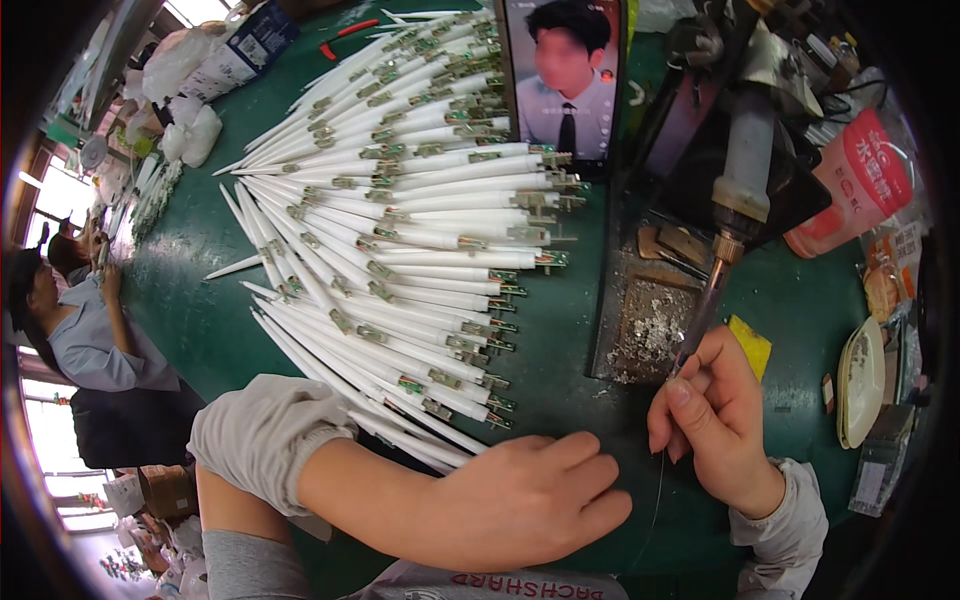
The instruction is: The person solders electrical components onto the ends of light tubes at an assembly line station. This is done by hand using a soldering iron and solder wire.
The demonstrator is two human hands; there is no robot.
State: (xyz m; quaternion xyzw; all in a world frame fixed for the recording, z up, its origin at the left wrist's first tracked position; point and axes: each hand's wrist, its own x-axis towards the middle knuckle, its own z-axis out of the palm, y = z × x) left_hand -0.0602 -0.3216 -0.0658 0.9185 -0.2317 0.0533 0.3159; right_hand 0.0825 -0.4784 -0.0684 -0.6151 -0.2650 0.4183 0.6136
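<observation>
A large fan of white tapered sticks (420, 215) with small green circuit boards at their right ends lies in overlapping rows. My left hand (545, 495) is closed, knuckles up, beside the lowest sticks; its fingertips are hidden, so I cannot tell what it holds. A soldering iron (742, 175) slants down from the upper right, its tip reaching my right hand (720, 425). Thumb and forefinger there pinch a thin solder wire (660, 490), which trails down below the hand. Whether the tip touches the wire is too small to tell.
Left of the iron's tip sits a tray with solder crumbs (650, 320). A phone (565, 85) stands behind. Rightward are a pink-labelled cup (855, 185), a yellow sponge (748, 348) and a pale dish (860, 385). Red-handled pliers (345, 40) lie at the back; another person (90, 325) sits far left.
</observation>
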